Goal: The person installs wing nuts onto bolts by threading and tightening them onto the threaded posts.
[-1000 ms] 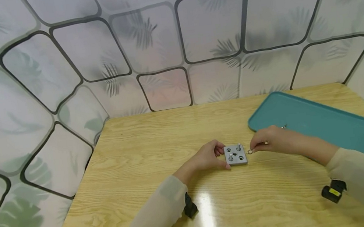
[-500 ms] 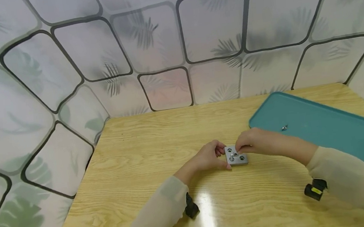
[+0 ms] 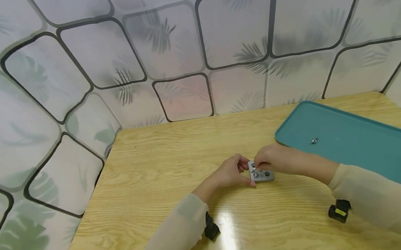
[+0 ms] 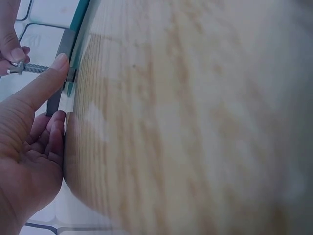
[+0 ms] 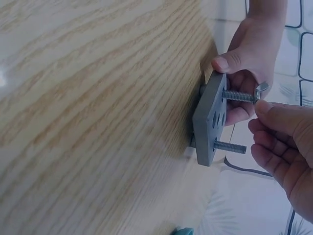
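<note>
The right hand (image 3: 275, 161) pinches a small wing nut (image 5: 261, 88) at the tip of a threaded bolt (image 5: 238, 96) that stands up from a grey metal plate (image 3: 262, 174). A second bolt (image 5: 230, 147) stands bare beside it. The left hand (image 3: 229, 173) steadies the plate from its left side, thumb tip on the near corner and fingers curled at the far corner. The plate lies flat on the wooden table (image 3: 174, 156), about mid-table. Both forearms come in low from the near edge, sleeves over the wrists.

From above, the right fingers cover most of the plate, so the nut is hardly visible there; the left wrist view is blurred and shows the plate only edge-on. A teal tray (image 3: 371, 143) lies just right of the hands, with one small metal piece (image 3: 314, 141) on it, perhaps another nut. Bare tabletop stretches left and far of the plate, up to the patterned wall.
</note>
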Available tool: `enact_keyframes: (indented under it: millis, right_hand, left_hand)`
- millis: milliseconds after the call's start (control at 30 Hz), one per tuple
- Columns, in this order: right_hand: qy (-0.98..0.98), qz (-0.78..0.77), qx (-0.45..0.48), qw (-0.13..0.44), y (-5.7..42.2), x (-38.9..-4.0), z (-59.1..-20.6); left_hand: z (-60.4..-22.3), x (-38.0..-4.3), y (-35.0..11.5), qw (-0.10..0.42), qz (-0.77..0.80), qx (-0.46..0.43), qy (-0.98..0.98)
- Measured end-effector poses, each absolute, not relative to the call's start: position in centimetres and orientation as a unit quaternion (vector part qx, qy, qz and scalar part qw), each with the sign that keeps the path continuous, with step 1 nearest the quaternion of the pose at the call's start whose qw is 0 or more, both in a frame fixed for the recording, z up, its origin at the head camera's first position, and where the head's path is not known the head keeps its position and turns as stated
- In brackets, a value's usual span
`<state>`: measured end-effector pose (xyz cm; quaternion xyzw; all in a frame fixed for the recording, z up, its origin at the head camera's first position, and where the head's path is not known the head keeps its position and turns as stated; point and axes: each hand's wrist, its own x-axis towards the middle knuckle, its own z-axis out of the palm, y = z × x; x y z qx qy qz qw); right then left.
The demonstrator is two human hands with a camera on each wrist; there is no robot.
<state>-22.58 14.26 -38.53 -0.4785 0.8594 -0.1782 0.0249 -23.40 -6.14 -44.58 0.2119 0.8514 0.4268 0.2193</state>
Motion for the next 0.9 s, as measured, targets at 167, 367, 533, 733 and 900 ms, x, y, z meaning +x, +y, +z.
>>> enact_keyframes:
  millis: [167, 367, 533, 733, 900]
  right_hand:
    - [0.866, -0.173, -0.468, 0.036, 14.1, -22.5, -38.3]
    - [0.872, -0.159, -0.461, 0.032, 13.8, -22.2, -38.3]
    - [0.892, -0.150, -0.426, 0.033, 13.7, -21.7, -38.5]
    - [0.912, -0.144, -0.382, 0.040, 13.3, -21.2, -38.3]
    - [0.926, -0.137, -0.349, 0.050, 13.0, -20.8, -38.2]
  left_hand:
    - [-44.5, -23.4, -6.1, 0.221, 0.429, 0.214, 0.849]
    - [-44.5, -23.3, -6.2, 0.222, 0.431, 0.211, 0.849]
    - [-44.6, -23.2, -6.2, 0.223, 0.433, 0.209, 0.848]
    - [-44.6, -23.2, -6.3, 0.225, 0.434, 0.206, 0.848]
    - [-44.6, -23.4, -6.3, 0.226, 0.431, 0.211, 0.848]
